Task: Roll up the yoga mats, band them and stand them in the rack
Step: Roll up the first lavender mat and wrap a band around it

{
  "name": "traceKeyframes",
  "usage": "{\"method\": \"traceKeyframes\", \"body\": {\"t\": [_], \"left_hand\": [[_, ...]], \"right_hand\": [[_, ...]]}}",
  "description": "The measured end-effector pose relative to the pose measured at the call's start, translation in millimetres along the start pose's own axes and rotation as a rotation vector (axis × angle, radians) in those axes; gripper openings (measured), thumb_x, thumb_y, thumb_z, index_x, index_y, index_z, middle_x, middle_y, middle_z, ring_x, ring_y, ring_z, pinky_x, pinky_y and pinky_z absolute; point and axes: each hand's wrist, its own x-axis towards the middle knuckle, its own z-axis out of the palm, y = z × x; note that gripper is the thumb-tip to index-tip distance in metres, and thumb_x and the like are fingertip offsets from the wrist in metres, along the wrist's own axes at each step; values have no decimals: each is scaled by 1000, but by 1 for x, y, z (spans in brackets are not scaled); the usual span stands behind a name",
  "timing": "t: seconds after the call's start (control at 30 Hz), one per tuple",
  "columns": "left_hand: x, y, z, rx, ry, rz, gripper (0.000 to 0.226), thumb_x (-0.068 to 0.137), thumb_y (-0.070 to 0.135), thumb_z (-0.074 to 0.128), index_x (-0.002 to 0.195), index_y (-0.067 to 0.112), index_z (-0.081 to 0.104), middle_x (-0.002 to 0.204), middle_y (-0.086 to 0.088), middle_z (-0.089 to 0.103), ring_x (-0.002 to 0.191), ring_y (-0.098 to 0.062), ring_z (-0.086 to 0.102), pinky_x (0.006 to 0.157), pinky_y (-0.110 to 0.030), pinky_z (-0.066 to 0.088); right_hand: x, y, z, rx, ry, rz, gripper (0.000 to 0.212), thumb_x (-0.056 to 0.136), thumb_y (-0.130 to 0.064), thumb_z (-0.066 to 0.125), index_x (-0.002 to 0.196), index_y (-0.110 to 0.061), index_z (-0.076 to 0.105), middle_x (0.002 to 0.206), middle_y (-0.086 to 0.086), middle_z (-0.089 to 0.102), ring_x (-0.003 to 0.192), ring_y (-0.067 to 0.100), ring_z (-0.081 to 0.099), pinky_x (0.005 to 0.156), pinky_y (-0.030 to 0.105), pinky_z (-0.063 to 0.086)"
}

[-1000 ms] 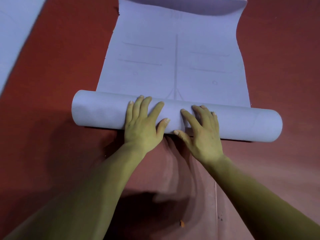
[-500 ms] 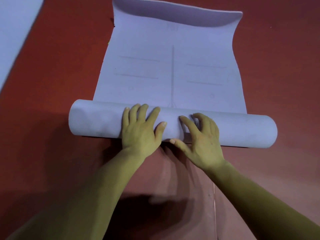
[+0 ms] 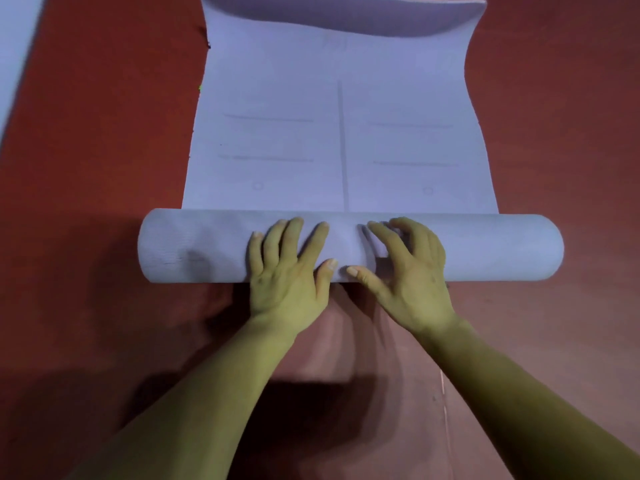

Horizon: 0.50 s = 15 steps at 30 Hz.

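Note:
A pale lilac yoga mat (image 3: 339,133) lies on the red floor, its near part wound into a thick roll (image 3: 194,247) that runs left to right. The flat part beyond the roll shows faint printed lines, and its far end (image 3: 346,19) curls upward. My left hand (image 3: 287,275) lies on the middle of the roll with fingers straight and spread. My right hand (image 3: 408,275) sits beside it, with arched fingers pressing their tips on the roll's top and the thumb on its near side. No band or rack is in view.
A second pale mat (image 3: 14,46) lies flat at the far left edge. Red floor (image 3: 104,133) surrounds the mat on both sides, and a thin seam (image 3: 445,410) runs along it near my right forearm.
The roll has advanced over the flat mat, and the curled far end now sits closer to it. Both hands stayed on the middle of the roll; my right fingers arch more.

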Motion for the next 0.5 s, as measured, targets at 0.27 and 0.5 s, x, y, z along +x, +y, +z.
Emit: {"method": "traceKeyframes", "body": {"t": [0.27,0.5], "left_hand": [[13,-6,-1,1,-11,-2,57,94,49,42,143,22,51,149,-16,44,139,-34,35,119,-56,15],[40,-14,2,-34,-36,5,56,95,49,39,143,23,53,147,-13,46,141,-33,36,120,-56,17]], "right_hand": [[23,4,13,-45,16,-46,61,91,-59,62,130,-13,67,130,14,57,119,32,50,100,61,42],[22,-7,14,-57,32,55,66,88,-68,63,131,-18,66,130,14,52,114,32,49,101,46,39]]}}
